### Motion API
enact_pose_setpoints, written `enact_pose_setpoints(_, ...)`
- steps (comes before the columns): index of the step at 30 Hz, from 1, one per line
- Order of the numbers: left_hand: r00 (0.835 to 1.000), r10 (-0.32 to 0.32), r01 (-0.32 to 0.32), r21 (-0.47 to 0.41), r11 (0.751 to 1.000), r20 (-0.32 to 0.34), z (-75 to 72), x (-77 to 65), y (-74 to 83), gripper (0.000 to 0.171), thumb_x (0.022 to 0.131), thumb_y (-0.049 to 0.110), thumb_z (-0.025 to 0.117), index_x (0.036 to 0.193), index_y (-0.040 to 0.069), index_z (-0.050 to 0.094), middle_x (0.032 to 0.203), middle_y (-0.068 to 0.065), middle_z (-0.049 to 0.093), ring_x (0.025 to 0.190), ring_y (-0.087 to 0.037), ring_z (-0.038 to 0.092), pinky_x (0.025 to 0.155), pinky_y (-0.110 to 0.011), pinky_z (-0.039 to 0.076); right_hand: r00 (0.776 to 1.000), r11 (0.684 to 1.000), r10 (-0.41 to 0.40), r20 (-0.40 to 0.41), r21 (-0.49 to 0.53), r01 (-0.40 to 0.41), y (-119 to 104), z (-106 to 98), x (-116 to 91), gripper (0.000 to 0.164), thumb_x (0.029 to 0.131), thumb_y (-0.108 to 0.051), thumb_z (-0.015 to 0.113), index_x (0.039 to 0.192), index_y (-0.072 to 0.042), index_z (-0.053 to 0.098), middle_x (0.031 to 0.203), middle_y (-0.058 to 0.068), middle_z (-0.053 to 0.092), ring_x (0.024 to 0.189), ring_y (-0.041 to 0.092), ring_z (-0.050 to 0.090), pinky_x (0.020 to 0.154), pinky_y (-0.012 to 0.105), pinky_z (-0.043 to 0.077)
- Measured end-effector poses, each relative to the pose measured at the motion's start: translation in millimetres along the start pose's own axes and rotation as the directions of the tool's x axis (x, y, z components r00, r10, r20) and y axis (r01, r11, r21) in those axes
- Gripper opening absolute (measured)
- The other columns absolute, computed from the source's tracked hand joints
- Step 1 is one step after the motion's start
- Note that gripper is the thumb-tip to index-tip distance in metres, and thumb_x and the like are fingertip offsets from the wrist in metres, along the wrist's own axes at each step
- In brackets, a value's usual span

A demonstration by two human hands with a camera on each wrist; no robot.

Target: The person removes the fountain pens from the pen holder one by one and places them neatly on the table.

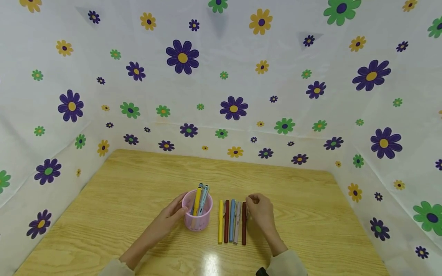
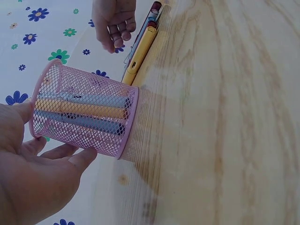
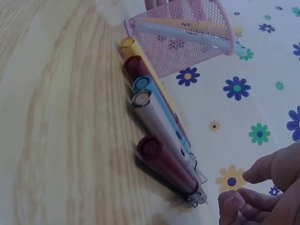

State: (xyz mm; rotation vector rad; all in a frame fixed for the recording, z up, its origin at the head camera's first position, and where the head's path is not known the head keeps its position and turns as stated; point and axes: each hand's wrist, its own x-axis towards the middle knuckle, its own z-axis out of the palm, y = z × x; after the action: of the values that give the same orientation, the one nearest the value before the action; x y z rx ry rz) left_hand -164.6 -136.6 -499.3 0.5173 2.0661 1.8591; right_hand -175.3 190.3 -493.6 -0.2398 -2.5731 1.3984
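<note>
My left hand (image 1: 172, 212) holds a pink mesh pen holder (image 1: 197, 223) at its left side, thumb at the near rim and fingers around the wall. Inside stand a yellow pen (image 1: 198, 199), a light blue pen (image 1: 203, 201) and a grey-blue one, partly hidden. To its right lies a row of pens: yellow (image 1: 220, 222), dark red (image 1: 226, 222), blue (image 1: 232, 222), pale grey (image 1: 237, 224) and another dark red pen (image 1: 244, 224). Beside this last pen is my right hand (image 1: 261, 212), fingers loosely bent, nothing held; the right wrist view shows a gap between fingers and pens.
A wood-grain table (image 1: 155, 172) bears everything. White cloth walls (image 1: 207, 88) printed with purple, green and yellow flowers rise at the back and both sides. A dark object (image 1: 262, 271) shows at the right sleeve.
</note>
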Motion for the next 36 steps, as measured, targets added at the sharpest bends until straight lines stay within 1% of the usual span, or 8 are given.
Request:
enact_pose_setpoints(4, 1.000, 0.008, -0.008, 0.000, 1.000, 0.005, 0.2, 0.4, 0.2, 0.059, 0.113, 0.022, 0.044, 0.165, 0.008, 0.020, 0.168, -0.022, 0.022, 0.153, -0.040, 0.022, 0.122, -0.054, 0.025, 1.000, 0.999, -0.004, 0.003, 0.054, 0.004, -4.5, 1.1, 0.1, 0.022, 0.099, -0.011, 0.064, 0.111, 0.007, 0.072, 0.087, 0.013, 0.071, 0.068, 0.023, 0.067, 0.049, 0.020, 0.047)
enact_pose_setpoints(9, 1.000, 0.011, -0.011, 0.002, 1.000, 0.003, 0.0, -0.2, 0.8, 0.058, 0.114, 0.022, 0.043, 0.165, 0.009, 0.020, 0.168, -0.021, 0.023, 0.153, -0.039, 0.023, 0.122, -0.053, 0.025, 1.000, 0.993, 0.001, 0.007, 0.121, -0.002, -12.2, 3.8, -0.6, 0.024, 0.100, -0.011, 0.064, 0.114, 0.007, 0.071, 0.090, 0.019, 0.071, 0.074, 0.030, 0.071, 0.051, 0.020, 0.052)
enact_pose_setpoints(13, 1.000, 0.009, -0.009, 0.004, 1.000, -0.002, 0.4, 0.1, 0.6, 0.057, 0.113, 0.021, 0.043, 0.165, 0.008, 0.021, 0.167, -0.022, 0.023, 0.153, -0.040, 0.023, 0.122, -0.054, 0.025, 1.000, 0.989, 0.014, 0.007, 0.148, -0.015, -18.9, 6.7, -0.7, 0.023, 0.100, -0.011, 0.064, 0.114, 0.006, 0.071, 0.091, 0.020, 0.071, 0.072, 0.033, 0.071, 0.050, 0.021, 0.053)
enact_pose_setpoints(19, 1.000, 0.012, -0.012, 0.002, 1.000, 0.001, 0.6, -0.3, 0.1, 0.058, 0.113, 0.021, 0.043, 0.165, 0.007, 0.021, 0.167, -0.023, 0.024, 0.153, -0.041, 0.023, 0.123, -0.055, 0.024, 1.000, 0.983, -0.014, 0.026, 0.183, 0.009, -31.7, 11.8, -3.8, 0.025, 0.100, -0.012, 0.064, 0.116, 0.006, 0.071, 0.096, 0.023, 0.072, 0.081, 0.038, 0.072, 0.055, 0.024, 0.056)
enact_pose_setpoints(24, 1.000, 0.005, -0.005, 0.003, 1.000, -0.002, -0.1, 0.2, -1.7, 0.059, 0.113, 0.024, 0.045, 0.165, 0.009, 0.021, 0.167, -0.022, 0.024, 0.153, -0.040, 0.023, 0.123, -0.055, 0.025, 0.998, 0.974, -0.036, 0.049, 0.226, 0.024, -40.9, 18.9, -5.7, 0.026, 0.101, -0.013, 0.065, 0.118, 0.006, 0.071, 0.098, 0.023, 0.072, 0.084, 0.040, 0.072, 0.063, 0.038, 0.063)
enact_pose_setpoints(27, 1.000, -0.004, 0.004, 0.001, 1.000, -0.009, -0.7, 0.6, -2.3, 0.060, 0.113, 0.026, 0.045, 0.165, 0.010, 0.021, 0.167, -0.020, 0.025, 0.153, -0.038, 0.024, 0.123, -0.054, 0.025, 0.997, 0.967, -0.055, 0.057, 0.251, 0.039, -46.9, 23.2, -6.2, 0.026, 0.101, -0.014, 0.065, 0.118, 0.005, 0.071, 0.096, 0.020, 0.071, 0.086, 0.041, 0.071, 0.067, 0.044, 0.064)
enact_pose_setpoints(32, 1.000, -0.011, 0.011, 0.001, 1.000, -0.017, -0.7, 0.5, -1.6, 0.060, 0.113, 0.026, 0.046, 0.165, 0.011, 0.021, 0.167, -0.020, 0.026, 0.153, -0.038, 0.025, 0.122, -0.054, 0.026, 0.995, 0.955, -0.071, 0.070, 0.293, 0.048, -58.7, 31.2, -8.3, 0.026, 0.101, -0.015, 0.065, 0.117, 0.005, 0.071, 0.093, 0.015, 0.070, 0.087, 0.041, 0.070, 0.069, 0.043, 0.064)
enact_pose_setpoints(36, 1.000, -0.015, 0.015, 0.000, 1.000, -0.018, -0.3, -0.1, -1.9, 0.059, 0.113, 0.025, 0.045, 0.165, 0.011, 0.022, 0.167, -0.020, 0.026, 0.153, -0.038, 0.026, 0.122, -0.054, 0.026, 0.993, 0.955, -0.081, 0.082, 0.293, 0.054, -66.2, 38.2, -11.0, 0.026, 0.100, -0.016, 0.066, 0.115, 0.004, 0.072, 0.093, 0.015, 0.071, 0.086, 0.038, 0.070, 0.064, 0.033, 0.061)
